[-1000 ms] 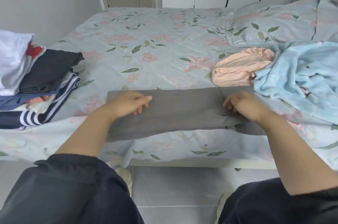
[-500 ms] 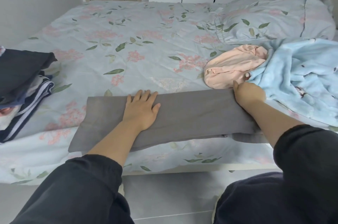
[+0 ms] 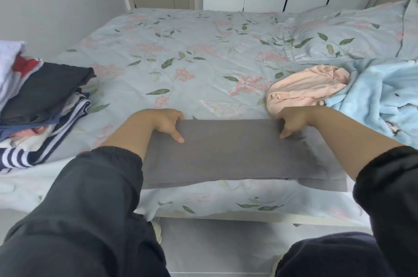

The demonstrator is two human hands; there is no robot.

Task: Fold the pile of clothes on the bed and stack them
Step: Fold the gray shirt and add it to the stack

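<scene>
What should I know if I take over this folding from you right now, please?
Left hand and right hand: each pinches the far edge of the grey garment, which lies partly folded at the near edge of the bed.
Done: a folded stack sits on the bed's left side.
Left: finish the grey garment, stack it, then fold the pink garment and the blue fleece on the right.

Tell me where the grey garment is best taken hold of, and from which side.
By its far edge, one end each, reaching over from the near side. The grey garment lies flat as a long folded band across the bed, so two end holds lift it evenly. The left hand and right hand pinch there.
</scene>
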